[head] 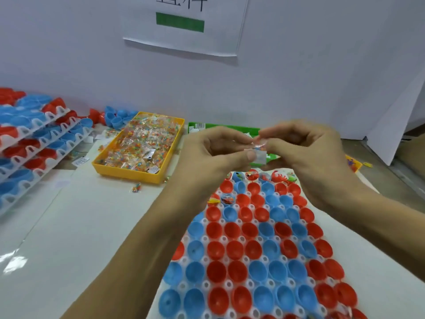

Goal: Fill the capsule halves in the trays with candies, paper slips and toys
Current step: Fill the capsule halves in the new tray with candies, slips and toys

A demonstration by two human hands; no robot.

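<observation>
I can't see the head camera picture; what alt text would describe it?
Two hands, left hand and right hand, pinch a small candy packet above a white tray of red and blue capsule halves. A yellow bin of packets sits left.

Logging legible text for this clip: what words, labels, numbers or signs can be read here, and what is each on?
Paper sign on the wall: large dark characters cut off by the top edge, not fully readable; a plain green bar beneath.
Labels on candy packets in the yellow tray: too small to read.
Paper slips left of the tray: print blurred, unreadable.
</observation>
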